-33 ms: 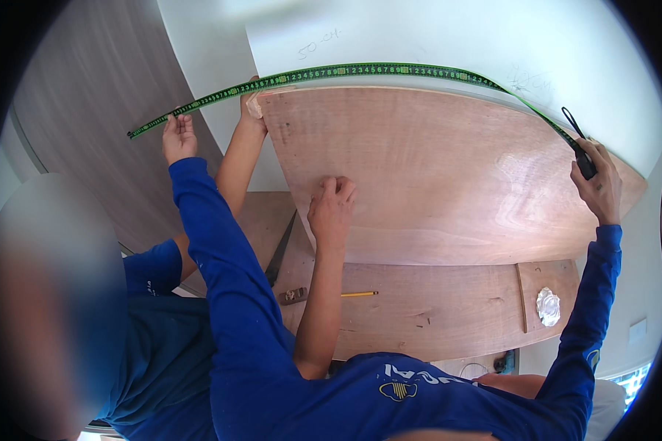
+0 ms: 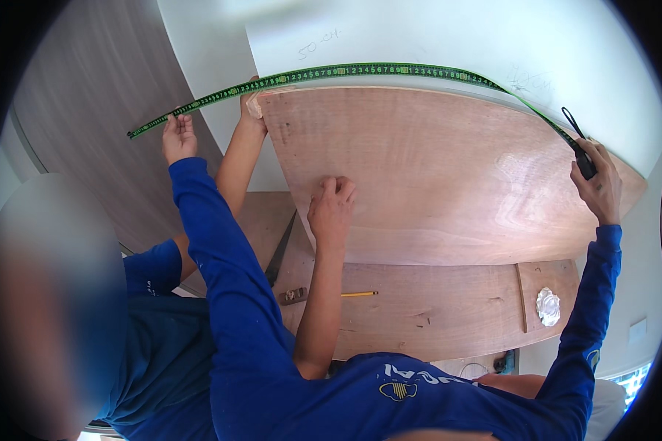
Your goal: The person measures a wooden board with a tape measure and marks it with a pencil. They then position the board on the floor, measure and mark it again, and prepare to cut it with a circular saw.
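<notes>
My left hand (image 2: pixel 179 138) had bent fingers and held the green tape measure (image 2: pixel 375 69) close to its tip. My right hand (image 2: pixel 599 180) was wrapped around the black case (image 2: pixel 585 165) at the other end. The tape was already pulled out long, so that part was done. It ran along the top edge of the big wooden board (image 2: pixel 434 169), in front of the white wall (image 2: pixel 434 33). But I think the measuring was only part done. The tape bowed and twisted near my right hand, and its tip stuck out past the left corner of the board. I could not see a pencil line on the big board by the tape. The yellow pencil (image 2: pixel 359 294) lay on the low board (image 2: pixel 449 305), and nobody was holding it. There was some pencil writing (image 2: pixel 533 77) on the wall, though I can't tell what it was for. A co-worker's hand (image 2: pixel 248 113) was at the top left corner, and another person's hand (image 2: pixel 333 209), with curled fingers, was on the board's flat front.
</notes>
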A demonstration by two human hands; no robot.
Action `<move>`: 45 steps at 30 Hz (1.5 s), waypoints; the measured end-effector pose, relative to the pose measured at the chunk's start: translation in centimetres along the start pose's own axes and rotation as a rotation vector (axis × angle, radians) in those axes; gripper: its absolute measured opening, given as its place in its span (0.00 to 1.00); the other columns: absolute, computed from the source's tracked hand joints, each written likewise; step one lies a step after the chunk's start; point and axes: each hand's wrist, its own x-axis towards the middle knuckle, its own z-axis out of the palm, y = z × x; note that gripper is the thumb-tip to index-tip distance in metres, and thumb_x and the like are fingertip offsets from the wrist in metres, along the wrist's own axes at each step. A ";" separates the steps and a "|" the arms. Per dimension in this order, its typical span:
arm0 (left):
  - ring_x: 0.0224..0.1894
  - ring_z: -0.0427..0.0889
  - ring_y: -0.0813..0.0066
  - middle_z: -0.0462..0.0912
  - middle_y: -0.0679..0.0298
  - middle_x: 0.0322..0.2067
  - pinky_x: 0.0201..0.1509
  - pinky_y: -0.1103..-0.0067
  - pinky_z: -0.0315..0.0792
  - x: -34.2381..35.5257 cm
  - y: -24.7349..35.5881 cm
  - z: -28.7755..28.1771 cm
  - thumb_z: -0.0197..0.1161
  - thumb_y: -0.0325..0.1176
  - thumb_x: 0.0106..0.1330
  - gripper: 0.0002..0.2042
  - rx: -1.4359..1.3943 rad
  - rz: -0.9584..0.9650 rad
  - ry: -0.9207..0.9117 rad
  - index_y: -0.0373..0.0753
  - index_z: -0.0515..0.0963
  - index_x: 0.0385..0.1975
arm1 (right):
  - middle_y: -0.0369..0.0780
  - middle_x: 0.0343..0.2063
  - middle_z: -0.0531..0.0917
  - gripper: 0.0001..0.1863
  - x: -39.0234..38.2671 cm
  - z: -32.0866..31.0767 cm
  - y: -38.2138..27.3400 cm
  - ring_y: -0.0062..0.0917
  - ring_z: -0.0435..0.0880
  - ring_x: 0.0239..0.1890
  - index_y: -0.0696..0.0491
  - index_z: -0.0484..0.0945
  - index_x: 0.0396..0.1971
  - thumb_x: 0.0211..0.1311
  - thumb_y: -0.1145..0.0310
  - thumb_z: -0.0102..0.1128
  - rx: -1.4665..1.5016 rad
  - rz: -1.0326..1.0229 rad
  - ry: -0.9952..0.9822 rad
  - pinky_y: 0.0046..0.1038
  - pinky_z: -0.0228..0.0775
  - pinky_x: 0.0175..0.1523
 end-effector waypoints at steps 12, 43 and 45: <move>0.38 0.83 0.70 0.85 0.54 0.42 0.51 0.70 0.85 1.3 -0.5 -0.2 0.61 0.28 0.79 0.10 -0.033 0.002 0.031 0.28 0.78 0.51 | 0.42 0.56 0.85 0.24 0.4 0.1 0.2 0.40 0.88 0.53 0.49 0.83 0.58 0.60 0.65 0.66 -0.004 0.003 -0.005 0.35 0.80 0.56; 0.41 0.83 0.69 0.85 0.53 0.45 0.52 0.69 0.85 -0.4 -0.2 1.5 0.60 0.27 0.79 0.09 -0.015 0.013 0.047 0.27 0.77 0.51 | 0.41 0.51 0.86 0.23 0.4 0.0 -0.5 0.37 0.89 0.47 0.50 0.83 0.57 0.60 0.66 0.66 0.034 0.027 -0.027 0.35 0.79 0.53; 0.41 0.83 0.69 0.85 0.53 0.45 0.52 0.70 0.85 -0.5 -0.2 1.6 0.60 0.27 0.79 0.10 -0.013 0.020 0.060 0.27 0.77 0.51 | 0.40 0.51 0.86 0.23 0.3 -0.1 -0.5 0.37 0.89 0.46 0.50 0.83 0.57 0.60 0.66 0.66 0.038 0.034 -0.030 0.34 0.79 0.52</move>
